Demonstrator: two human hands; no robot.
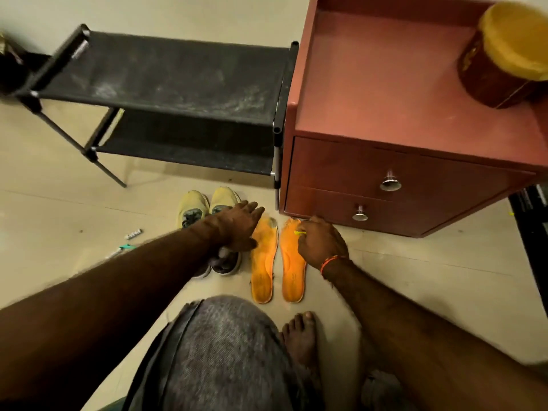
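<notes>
Left grip [237,225] is reaching out flat, fingers straight, holding nothing. It's hanging over the yellow shoes [207,203] and the toe edge of the left insole [262,271]; can't tell if it's touching either. Wrist and forearm are hiding the shoes' middle. Right grip [321,241] is clamping on a small yellow-green bit [299,232], too small to identify. It's covering the right edge of the right insole [292,277]. Both orange insoles are lying flat on the floor [415,277], side by side, just right of the shoes, near the drawer cabinet [385,99]. The round box [504,54] on top is being cut off by the frame edge. The small items [133,233] at left are reading as blur.
</notes>
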